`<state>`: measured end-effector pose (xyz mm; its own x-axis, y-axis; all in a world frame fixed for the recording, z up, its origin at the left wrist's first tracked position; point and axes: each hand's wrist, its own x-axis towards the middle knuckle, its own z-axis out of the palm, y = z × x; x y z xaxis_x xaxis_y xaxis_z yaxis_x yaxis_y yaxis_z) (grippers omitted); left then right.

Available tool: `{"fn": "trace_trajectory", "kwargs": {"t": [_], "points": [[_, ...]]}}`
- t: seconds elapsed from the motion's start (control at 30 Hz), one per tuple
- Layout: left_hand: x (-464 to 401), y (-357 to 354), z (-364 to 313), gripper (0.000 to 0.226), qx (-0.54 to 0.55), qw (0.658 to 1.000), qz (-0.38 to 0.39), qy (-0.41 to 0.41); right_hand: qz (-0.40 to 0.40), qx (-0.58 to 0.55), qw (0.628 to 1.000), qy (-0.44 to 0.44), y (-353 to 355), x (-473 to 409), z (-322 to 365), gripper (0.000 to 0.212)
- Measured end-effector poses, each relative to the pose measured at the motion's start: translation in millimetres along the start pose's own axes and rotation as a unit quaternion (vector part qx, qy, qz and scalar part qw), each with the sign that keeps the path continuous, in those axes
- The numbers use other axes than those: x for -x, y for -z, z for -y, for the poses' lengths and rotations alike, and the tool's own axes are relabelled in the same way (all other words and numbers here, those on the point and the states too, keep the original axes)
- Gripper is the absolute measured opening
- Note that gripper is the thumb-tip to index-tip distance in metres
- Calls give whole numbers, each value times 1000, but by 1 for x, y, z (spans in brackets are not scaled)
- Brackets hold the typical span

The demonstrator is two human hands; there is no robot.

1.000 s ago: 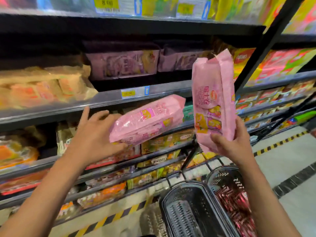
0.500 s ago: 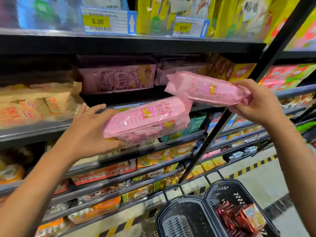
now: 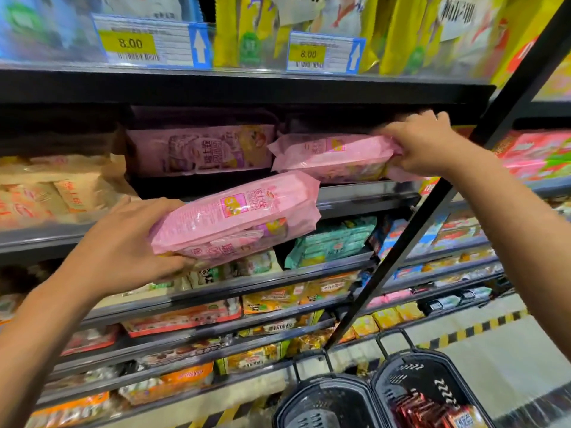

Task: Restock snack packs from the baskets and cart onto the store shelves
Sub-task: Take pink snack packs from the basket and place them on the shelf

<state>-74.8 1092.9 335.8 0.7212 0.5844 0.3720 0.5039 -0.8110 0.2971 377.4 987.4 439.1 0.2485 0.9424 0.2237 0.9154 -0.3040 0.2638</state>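
Observation:
My left hand (image 3: 123, 242) grips the near end of a pink snack pack (image 3: 238, 217), held tilted in front of the shelves at mid height. My right hand (image 3: 423, 143) grips the right end of a second pink snack pack (image 3: 330, 156), which lies flat at the front of the second shelf (image 3: 355, 196), just right of a matching pink pack (image 3: 200, 149) standing on that shelf. Two black baskets sit low at the right: the left basket (image 3: 321, 403) looks bare inside, and the right basket (image 3: 426, 381) holds red snack packs (image 3: 432, 412).
A black diagonal post (image 3: 432, 205) crosses in front of the shelves at the right. Tan bags (image 3: 55, 186) fill the left of the second shelf. Yellow packs and 8.00 price tags (image 3: 129, 43) line the top shelf. Lower shelves are full of mixed snacks. Floor has yellow-black hazard tape.
My right hand turned its pink pack from upright to flat and carried it up and forward onto the second shelf. My left hand's pack stayed at mid height. The view tilted upward.

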Motion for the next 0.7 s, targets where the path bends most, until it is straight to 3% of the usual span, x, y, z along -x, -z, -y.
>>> {"fn": "trace_trajectory", "kwargs": {"t": [0.07, 0.37, 0.53, 0.6, 0.7], "points": [[-1, -1, 3, 75, -10, 1000, 4, -3, 1, 0, 1000, -23, -6, -4, -1, 63], [4, -17, 15, 86, -71, 997, 9, 14, -125, 48, 989, -70, -52, -2, 7, 36], [3, -15, 16, 86, -61, 998, -1, 22, -61, 7, 997, -54, -60, -7, 14, 25], [4, -14, 15, 82, -34, 999, -5, 14, -80, -36, 995, -47, -67, -6, 16, 27], [8, -17, 18, 85, -29, 999, -6, 14, -145, -38, 988, -42, -87, 3, 22, 49]]}}
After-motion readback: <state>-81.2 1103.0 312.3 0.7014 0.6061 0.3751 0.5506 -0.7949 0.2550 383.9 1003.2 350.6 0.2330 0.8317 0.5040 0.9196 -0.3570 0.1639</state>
